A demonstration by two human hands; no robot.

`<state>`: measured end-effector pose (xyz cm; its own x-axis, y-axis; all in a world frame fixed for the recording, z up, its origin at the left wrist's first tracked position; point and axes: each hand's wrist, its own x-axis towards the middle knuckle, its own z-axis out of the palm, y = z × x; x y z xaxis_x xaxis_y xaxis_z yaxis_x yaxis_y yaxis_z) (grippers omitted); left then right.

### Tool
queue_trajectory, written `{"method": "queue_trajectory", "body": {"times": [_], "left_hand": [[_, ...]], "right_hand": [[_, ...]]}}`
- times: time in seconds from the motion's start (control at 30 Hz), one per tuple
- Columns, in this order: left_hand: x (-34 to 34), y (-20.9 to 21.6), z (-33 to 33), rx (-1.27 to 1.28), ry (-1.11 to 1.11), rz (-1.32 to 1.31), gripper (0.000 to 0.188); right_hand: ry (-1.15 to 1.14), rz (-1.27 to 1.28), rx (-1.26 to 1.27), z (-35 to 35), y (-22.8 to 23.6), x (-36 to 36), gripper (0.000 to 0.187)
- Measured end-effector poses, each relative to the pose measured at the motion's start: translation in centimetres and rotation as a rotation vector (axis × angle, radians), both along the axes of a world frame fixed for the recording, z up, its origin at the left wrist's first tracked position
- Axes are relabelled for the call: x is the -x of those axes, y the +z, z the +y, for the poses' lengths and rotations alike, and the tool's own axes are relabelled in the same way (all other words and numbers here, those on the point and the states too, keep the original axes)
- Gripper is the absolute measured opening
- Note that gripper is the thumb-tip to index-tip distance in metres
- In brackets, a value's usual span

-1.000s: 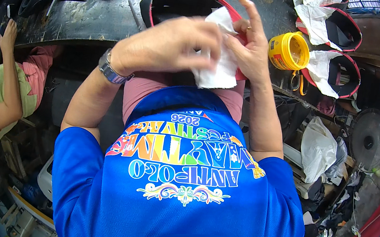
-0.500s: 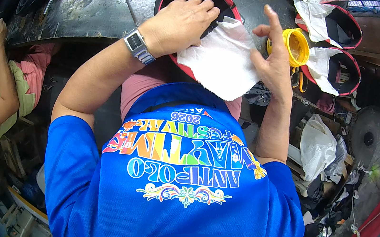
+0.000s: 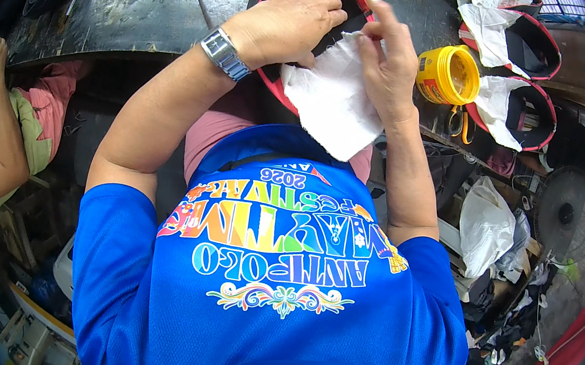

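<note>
In front of me lies a black piece with a red edge [image 3: 285, 100], curved round an opening like a shoe upper. A white cloth [image 3: 336, 107] with a frayed edge hangs from it toward my lap. My left hand [image 3: 287, 27] reaches across the opening, its fingers bent over the piece and its thumb by the cloth's upper edge. At the cloth's right side is my right hand [image 3: 389, 66], index finger stretched toward the far red edge, the other fingers loosely bent, thumb beside the cloth. Whether its fingertips press on the piece is hard to tell.
A yellow open jar [image 3: 436, 76] stands right of my right hand, with orange-handled scissors [image 3: 458, 123] below it. Similar red-edged pieces [image 3: 545, 61] with white cloths lie farther right on the dark table [image 3: 128, 24]. Another person's arm [image 3: 7, 130] shows at left. A fan [image 3: 566, 211] stands at right.
My right hand has moved left and inward, from raised beside the jar to the cloth and the far edge of the piece. My left hand and the piece have shifted slightly right.
</note>
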<state>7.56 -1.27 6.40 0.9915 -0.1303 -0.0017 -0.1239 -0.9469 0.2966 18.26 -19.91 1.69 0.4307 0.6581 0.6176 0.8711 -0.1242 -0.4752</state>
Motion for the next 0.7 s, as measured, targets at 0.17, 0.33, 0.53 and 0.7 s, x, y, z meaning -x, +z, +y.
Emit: {"method": "queue_trajectory", "body": {"times": [0.17,0.33,0.53,0.7], "left_hand": [[-0.7,0.2,-0.5,-0.058,-0.011,0.075,0.080],[-0.5,0.0,-0.7,-0.065,-0.003,0.055,0.078],[0.4,-1.2,-0.3,-0.006,-0.071,-0.189,0.066],[-0.8,-1.0,-0.5,-0.154,-0.077,-0.068,0.084]], "right_hand": [[-0.015,0.118,-0.176,0.4,-0.7,-0.2,0.063],[-0.266,0.197,-0.103,1.5,-2.3,-0.2,0.063],[-0.283,0.195,-0.046,1.1,-3.0,-0.5,0.060],[-0.316,0.225,0.032,0.8,-2.3,-0.6,0.059]]}}
